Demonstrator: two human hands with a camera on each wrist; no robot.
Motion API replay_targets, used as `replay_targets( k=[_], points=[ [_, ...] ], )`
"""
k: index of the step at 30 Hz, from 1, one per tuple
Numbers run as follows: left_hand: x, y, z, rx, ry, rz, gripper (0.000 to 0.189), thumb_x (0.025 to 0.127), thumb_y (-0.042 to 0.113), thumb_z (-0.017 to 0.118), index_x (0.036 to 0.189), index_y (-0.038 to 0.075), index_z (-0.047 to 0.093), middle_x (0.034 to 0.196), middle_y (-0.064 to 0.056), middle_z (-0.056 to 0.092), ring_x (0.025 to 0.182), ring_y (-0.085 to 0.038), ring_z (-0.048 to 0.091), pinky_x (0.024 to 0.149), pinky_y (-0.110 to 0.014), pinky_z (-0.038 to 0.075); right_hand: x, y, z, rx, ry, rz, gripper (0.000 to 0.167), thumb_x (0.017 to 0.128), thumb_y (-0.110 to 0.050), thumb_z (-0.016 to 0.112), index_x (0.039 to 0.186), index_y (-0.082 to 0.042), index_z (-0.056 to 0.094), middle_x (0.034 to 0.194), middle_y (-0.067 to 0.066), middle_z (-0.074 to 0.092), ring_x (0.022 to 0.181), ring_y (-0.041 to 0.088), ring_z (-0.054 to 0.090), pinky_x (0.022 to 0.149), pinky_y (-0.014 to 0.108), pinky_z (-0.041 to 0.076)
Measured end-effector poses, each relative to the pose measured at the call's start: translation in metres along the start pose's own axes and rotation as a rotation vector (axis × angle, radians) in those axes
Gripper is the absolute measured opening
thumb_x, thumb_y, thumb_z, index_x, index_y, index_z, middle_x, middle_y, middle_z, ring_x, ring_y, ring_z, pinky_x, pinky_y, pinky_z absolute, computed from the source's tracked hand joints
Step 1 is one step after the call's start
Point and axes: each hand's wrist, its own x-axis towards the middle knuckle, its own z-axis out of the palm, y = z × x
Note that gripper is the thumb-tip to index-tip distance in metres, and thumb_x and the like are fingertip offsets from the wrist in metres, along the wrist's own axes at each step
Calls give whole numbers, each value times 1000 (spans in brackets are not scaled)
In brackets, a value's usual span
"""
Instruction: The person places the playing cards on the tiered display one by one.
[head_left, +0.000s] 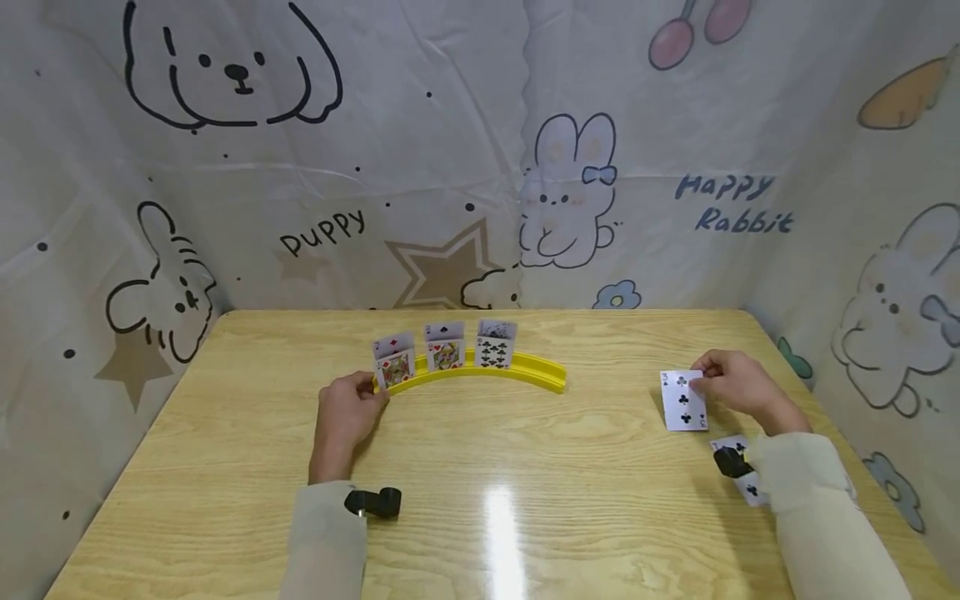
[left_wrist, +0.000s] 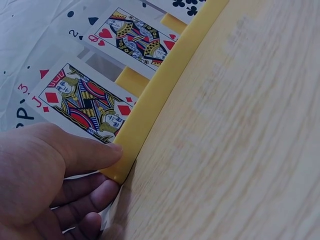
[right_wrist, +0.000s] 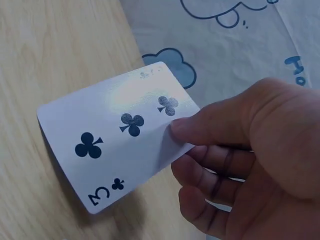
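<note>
My left hand [head_left: 345, 418] pinches the left end of a curved yellow card holder [head_left: 542, 372] between thumb and fingers. Upright in that holder stand a jack of diamonds [left_wrist: 84, 102], a queen of hearts [left_wrist: 136, 42] and a clubs card [head_left: 494, 353]. Behind them rise a diamond card marked 3 [left_wrist: 44, 73], a spade card marked 2 [left_wrist: 89, 25] and another card [head_left: 497, 327], partly hidden. Over at the right, my right hand [head_left: 738, 385] holds a three of clubs [right_wrist: 112, 155] by its edge, thumb on its face. The card is tilted, with a shadow beneath.
Below the right wrist, clubs cards [head_left: 752, 490] lie on the wooden table [head_left: 450, 467], partly covered by the black wrist camera [head_left: 730, 462] and sleeve. A printed cloth [head_left: 450, 167] hangs along the table's back and sides.
</note>
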Motion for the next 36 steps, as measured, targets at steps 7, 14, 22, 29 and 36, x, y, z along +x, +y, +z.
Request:
replay_targets(
  k=[7, 14, 22, 29, 36],
  points=[
    [-1, -3, 1, 12, 0, -8, 40, 91, 13, 72, 125, -7, 65, 101, -18, 68, 89, -26, 63, 78, -42, 51, -6, -13, 6, 61, 49, -31, 19, 93, -7, 66, 105, 6, 60, 93, 12, 58, 82, 23, 52, 64, 29, 46],
    [-3, -3, 0, 7, -5, -3, 40, 91, 13, 72, 124, -8, 64, 102, -19, 68, 89, -27, 63, 78, -43, 51, -10, -25, 14, 77, 137, -59, 17, 94, -10, 67, 104, 3, 62, 94, 12, 61, 81, 22, 54, 64, 29, 46],
    [-2, -4, 1, 8, -8, -7, 40, 91, 13, 72, 124, -7, 65, 103, -19, 68, 90, -27, 63, 79, -43, 51, -10, -44, 22, 128, 196, -106, 15, 95, -11, 67, 102, 2, 63, 95, 14, 61, 84, 24, 52, 64, 28, 44],
    [0, -5, 2, 12, -5, -1, 40, 92, 14, 72, 125, -6, 64, 103, -18, 68, 90, -27, 63, 79, -43, 50, -8, -60, 29, 155, 224, -129, 14, 95, -11, 67, 101, 2, 63, 97, 14, 63, 87, 25, 53, 67, 29, 43],
    [2, -4, 1, 4, -6, 11, 41, 92, 14, 72, 126, -8, 63, 104, -19, 67, 90, -27, 63, 79, -43, 51, -4, -69, 33, 181, 229, -155, 15, 97, -13, 66, 102, 1, 63, 99, 15, 63, 88, 26, 53, 67, 31, 42]
  ],
)
